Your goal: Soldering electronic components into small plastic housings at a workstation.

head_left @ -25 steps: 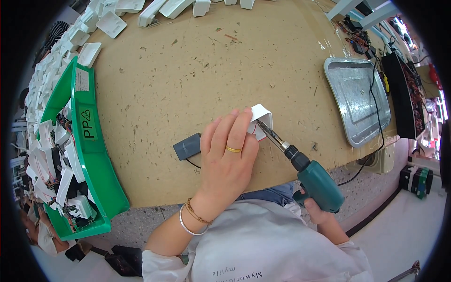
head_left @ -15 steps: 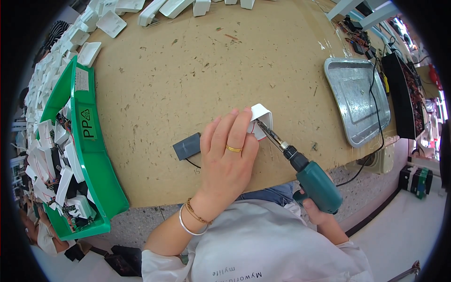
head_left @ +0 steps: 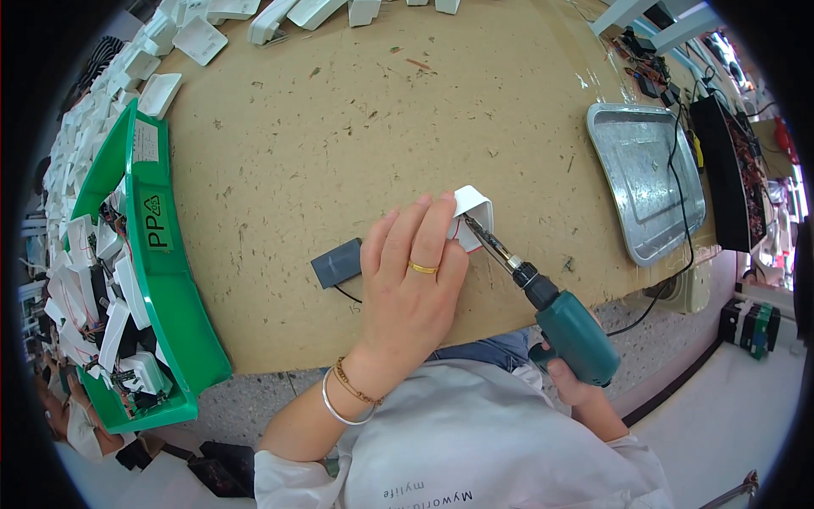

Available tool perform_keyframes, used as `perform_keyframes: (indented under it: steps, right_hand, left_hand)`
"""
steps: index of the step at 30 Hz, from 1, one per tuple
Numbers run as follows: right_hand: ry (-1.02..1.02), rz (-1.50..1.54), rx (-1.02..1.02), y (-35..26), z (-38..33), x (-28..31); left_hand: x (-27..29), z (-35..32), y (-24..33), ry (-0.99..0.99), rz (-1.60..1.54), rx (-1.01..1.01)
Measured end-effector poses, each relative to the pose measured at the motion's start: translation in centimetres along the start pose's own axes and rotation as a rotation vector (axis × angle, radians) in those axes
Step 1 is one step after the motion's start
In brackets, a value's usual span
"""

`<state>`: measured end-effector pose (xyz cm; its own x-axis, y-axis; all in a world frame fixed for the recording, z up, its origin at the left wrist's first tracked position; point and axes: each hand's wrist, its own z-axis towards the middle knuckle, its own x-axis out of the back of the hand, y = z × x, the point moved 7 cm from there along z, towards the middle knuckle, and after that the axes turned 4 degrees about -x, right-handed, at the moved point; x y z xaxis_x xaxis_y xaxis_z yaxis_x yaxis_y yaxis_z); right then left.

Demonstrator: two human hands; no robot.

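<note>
My left hand (head_left: pixel 409 280) lies flat over a small white plastic housing (head_left: pixel 471 212) on the brown tabletop (head_left: pixel 339 127), pressing it down with the fingers together. My right hand (head_left: pixel 572 386) grips the handle of a teal electric screwdriver (head_left: pixel 566 327), whose bit tip sits inside the housing next to my fingertips. A small dark grey block (head_left: pixel 337 262) with a thin black wire lies just left of my left hand.
A green bin (head_left: pixel 174 297) full of white housings and wired parts stands at the left edge. More white housings line the far edge (head_left: pixel 280 13). A metal tray (head_left: pixel 649 178) sits at the right, with cables and dark equipment (head_left: pixel 729 170) beyond it.
</note>
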<state>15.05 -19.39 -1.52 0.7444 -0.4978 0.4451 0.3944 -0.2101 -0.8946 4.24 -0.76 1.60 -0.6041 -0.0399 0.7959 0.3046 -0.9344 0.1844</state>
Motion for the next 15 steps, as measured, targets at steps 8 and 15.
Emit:
perform_keyframes:
  steps: [8, 15]
  right_hand:
    - [-0.007, -0.009, -0.053, -0.5, 0.5, 0.0]
    - [-0.001, -0.012, -0.066, -0.7, 0.6, 0.0]
  left_hand:
    - [0.0, 0.0, 0.0, 0.019, -0.005, 0.003]
    - [0.1, 0.0, 0.0, -0.008, 0.003, 0.002]
